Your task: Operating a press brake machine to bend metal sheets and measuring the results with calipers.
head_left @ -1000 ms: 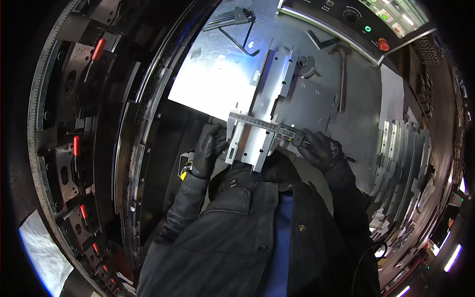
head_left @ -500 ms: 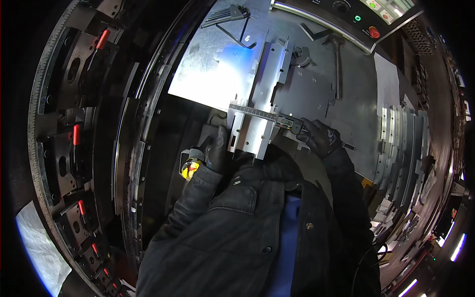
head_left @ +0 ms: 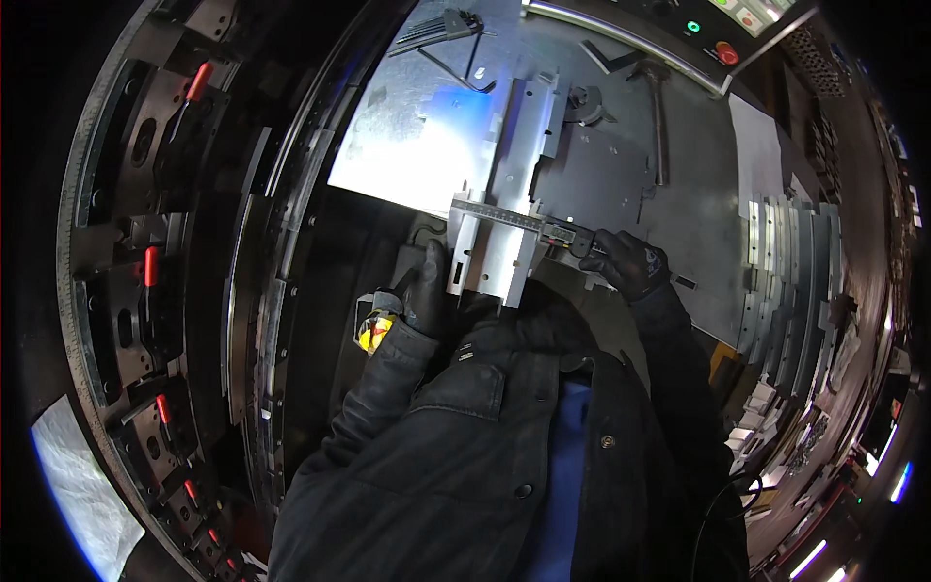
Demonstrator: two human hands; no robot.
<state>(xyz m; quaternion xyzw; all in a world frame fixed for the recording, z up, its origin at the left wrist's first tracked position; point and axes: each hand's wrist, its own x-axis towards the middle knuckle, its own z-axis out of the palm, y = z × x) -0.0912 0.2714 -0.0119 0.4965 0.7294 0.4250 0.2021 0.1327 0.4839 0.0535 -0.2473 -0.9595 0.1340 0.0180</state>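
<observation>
A long bent sheet-metal channel (head_left: 501, 254) lies pointing away from me, its near end reaching past the table edge toward my jacket. My left hand (head_left: 427, 294), in a black glove, is closed at its near left side, thumb up along the edge; the other fingers are mostly hidden. Across the channel's width rests a digital caliper (head_left: 499, 215), its jaws near the two side walls. My right hand (head_left: 628, 265), also black-gloved, grips the caliper's right end beside the display.
On the metal table (head_left: 713, 209) lie a hammer (head_left: 660, 131), a black angle piece (head_left: 606, 58) and hex keys (head_left: 436, 34). A control panel with a red button (head_left: 726, 52) stands behind. Machine tooling with red levers (head_left: 151, 267) is left; stacked metal strips (head_left: 795, 272) are right.
The view has shifted slightly. My right hand and the caliper have moved only a little, with the caliper still across the channel. My left hand keeps its place.
</observation>
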